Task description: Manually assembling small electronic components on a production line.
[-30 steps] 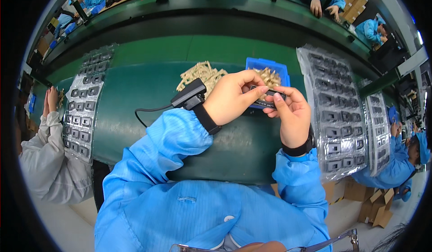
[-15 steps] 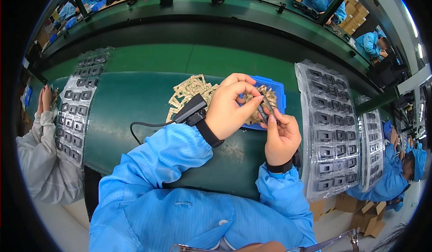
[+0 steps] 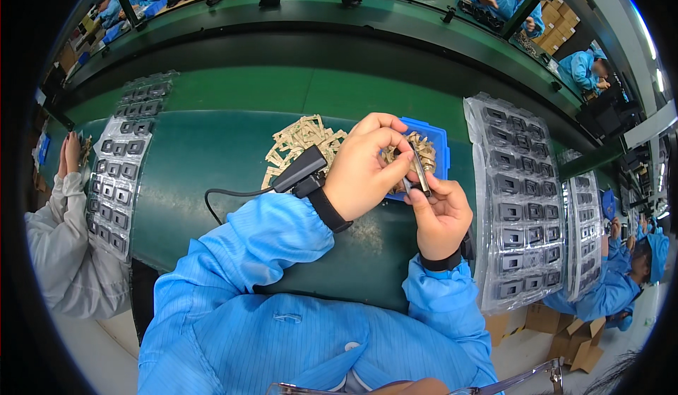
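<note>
In front of me, over the near part of a blue bin (image 3: 443,144), my two hands hold a small dark frame-like plastic part (image 3: 420,168). My left hand (image 3: 371,160) pinches its upper end between thumb and fingers. From below, my right hand (image 3: 441,215) grips the lower end, thumb on the near side. The part is tilted, its narrow side toward me, and my fingers cover much of it. Small beige strip-like pieces (image 3: 422,146) fill the bin behind it. More of them lie in a loose pile (image 3: 300,146) left of the bin, beyond my left wrist.
Clear trays of dark frame parts stand at right (image 3: 522,211) and left (image 3: 116,176). A black box (image 3: 300,169) with a cable (image 3: 219,196) is strapped to my left wrist. Beyond the green bench (image 3: 191,176) runs a belt with black parts (image 3: 351,0). Co-workers sit around.
The dark part has turned in my fingers, and a lighter, shiny edge now shows. My hands have barely shifted. Black parts on the far belt have moved slightly right.
</note>
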{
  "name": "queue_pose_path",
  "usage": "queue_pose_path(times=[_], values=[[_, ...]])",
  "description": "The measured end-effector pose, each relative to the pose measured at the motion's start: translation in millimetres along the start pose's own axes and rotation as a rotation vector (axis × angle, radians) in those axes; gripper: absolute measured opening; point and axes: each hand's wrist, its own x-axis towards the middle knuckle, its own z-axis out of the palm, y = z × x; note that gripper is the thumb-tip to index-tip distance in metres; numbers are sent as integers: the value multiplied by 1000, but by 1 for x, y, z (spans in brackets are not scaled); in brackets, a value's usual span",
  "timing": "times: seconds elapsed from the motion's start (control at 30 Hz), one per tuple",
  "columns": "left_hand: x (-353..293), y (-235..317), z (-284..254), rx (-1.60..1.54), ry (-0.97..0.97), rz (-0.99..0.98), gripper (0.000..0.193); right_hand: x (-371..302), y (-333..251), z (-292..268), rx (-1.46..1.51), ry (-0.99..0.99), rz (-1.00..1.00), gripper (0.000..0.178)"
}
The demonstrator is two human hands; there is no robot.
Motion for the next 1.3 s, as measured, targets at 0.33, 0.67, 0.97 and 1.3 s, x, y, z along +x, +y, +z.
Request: queue_pose_path(times=[0.33,0.67,0.97,1.3], values=[[4,-14,3,422,85,555,13,12,-9,-5,70,234,172,30],[8,5,-5,625,27,527,17,8,-12,-6,130,218,205,16],[4,9,-5,10,-362,28,22,3,-8,-5,162,73,87,13],[-3,1,2,289,-293,232,16,3,-13,-5,-6,225,258,17]])
